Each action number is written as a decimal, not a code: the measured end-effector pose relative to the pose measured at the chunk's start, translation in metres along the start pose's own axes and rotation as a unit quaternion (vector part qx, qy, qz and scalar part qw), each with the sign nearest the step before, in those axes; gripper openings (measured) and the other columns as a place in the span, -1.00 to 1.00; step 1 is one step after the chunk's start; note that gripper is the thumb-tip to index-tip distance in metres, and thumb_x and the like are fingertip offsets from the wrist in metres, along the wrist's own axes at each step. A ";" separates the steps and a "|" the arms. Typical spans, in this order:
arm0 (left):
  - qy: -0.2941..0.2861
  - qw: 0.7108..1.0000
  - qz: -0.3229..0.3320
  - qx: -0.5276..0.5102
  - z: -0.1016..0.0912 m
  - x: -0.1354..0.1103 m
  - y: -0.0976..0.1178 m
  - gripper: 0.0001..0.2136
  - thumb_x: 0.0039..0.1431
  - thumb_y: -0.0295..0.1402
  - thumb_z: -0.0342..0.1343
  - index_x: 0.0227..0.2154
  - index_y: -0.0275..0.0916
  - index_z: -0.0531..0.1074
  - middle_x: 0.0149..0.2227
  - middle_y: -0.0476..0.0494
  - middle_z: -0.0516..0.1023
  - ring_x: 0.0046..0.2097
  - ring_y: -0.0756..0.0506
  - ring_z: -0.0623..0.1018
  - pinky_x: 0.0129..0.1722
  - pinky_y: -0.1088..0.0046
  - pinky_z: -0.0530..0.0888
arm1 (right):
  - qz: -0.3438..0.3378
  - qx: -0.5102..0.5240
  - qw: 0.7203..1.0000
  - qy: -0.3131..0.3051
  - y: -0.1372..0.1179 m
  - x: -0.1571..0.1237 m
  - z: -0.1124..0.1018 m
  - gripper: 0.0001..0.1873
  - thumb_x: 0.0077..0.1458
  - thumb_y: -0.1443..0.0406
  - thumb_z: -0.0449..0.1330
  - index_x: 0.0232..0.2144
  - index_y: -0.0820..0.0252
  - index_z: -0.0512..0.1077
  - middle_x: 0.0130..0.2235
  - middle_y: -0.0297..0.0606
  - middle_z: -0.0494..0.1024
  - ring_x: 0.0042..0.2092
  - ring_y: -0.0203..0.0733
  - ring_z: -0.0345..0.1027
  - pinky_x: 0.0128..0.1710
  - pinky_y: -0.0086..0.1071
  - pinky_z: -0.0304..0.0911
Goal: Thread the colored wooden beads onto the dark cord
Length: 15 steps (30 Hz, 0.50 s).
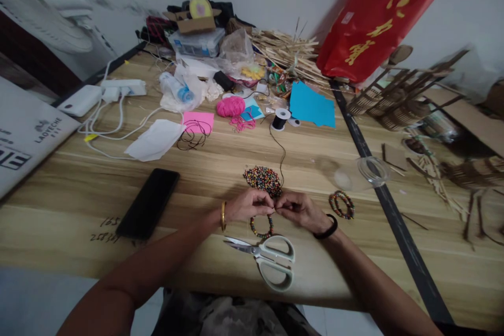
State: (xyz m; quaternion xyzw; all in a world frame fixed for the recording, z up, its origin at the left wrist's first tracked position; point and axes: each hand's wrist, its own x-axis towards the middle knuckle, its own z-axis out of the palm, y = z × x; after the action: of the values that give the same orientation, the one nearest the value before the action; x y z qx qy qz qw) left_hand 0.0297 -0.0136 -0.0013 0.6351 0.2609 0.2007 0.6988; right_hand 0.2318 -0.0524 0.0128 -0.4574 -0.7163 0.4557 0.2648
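Observation:
My left hand (249, 204) and my right hand (298, 209) meet fingertip to fingertip over the wooden table (220, 168), both pinched on the ends of a beaded bracelet (261, 230) that hangs as a loop below them. A thin black cord (282, 153) runs from the pinch up to a black spool (280, 118). Just beyond my fingers lies a pile of coloured beads (262, 178). A finished bead bracelet (342, 205) rests to the right of my right hand. White-handled scissors (268, 258) lie near the table's front edge, below my hands.
A black phone (148, 202) lies to the left. A clear plastic jar (360, 172) lies on its side to the right. Farther back are a pink yarn ball (230, 106), blue paper (312, 105), a power strip (123, 86), a red bag (378, 16) and wooden sticks (285, 50).

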 end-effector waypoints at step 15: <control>0.032 0.993 -0.003 0.116 0.006 0.000 -0.002 -0.90 0.03 -0.39 0.17 -0.43 -0.33 0.52 -0.50 -0.05 0.53 -0.45 0.03 0.44 -0.43 0.60 0.33 | -0.043 -0.084 0.995 -0.017 -0.005 -0.002 -0.004 -0.78 0.18 0.22 0.11 -0.39 0.26 0.45 -0.42 -0.26 0.44 -0.40 -0.30 0.27 -0.42 -0.46 0.14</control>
State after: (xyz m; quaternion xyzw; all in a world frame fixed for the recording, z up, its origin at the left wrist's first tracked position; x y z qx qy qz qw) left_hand 0.0332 -0.0182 -0.0028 0.7044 0.3062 0.1872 0.6123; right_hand 0.2339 -0.0535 0.0193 -0.4390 -0.7755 0.3896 0.2325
